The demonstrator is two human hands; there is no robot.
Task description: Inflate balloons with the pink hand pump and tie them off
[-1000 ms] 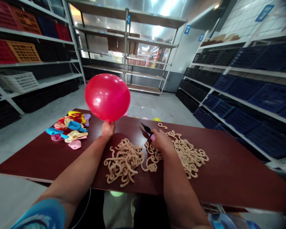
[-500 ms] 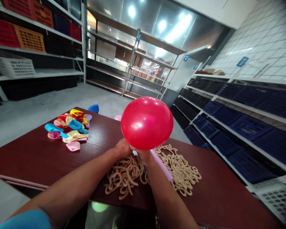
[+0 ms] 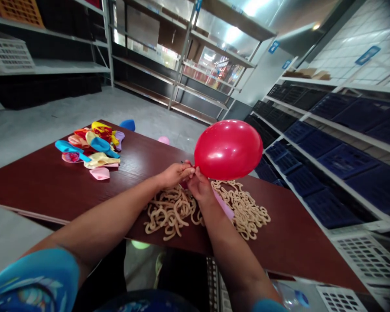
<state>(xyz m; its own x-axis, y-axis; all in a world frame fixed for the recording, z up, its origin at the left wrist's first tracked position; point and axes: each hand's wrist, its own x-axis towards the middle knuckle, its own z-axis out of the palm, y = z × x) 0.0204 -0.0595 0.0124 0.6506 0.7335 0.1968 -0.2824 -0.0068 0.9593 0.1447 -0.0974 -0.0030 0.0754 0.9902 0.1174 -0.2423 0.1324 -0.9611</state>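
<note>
A large inflated red balloon (image 3: 229,149) floats up and to the right of my hands, its neck end pointing left. My left hand (image 3: 178,174) is closed, its fingertips pinching the balloon's neck. From the other side my right hand (image 3: 199,184) pinches the same neck close to the round body. Beneath both hands lies a heap of tan curly strands (image 3: 172,212), with a second heap (image 3: 247,212) of them to the right. A lilac balloon-pump-like piece (image 3: 225,204) shows partly behind my right forearm.
Several deflated balloons (image 3: 100,149) in mixed colours lie on the left of the dark red table (image 3: 143,158). Shelves with dark blue crates (image 3: 338,173) line the right. Below the table's front edge are a pale green balloon (image 3: 140,245) and a plastic bottle (image 3: 292,297).
The red balloon has swung to the right and tilted, so its neck now shows between my fingers. The view has dipped downward.
</note>
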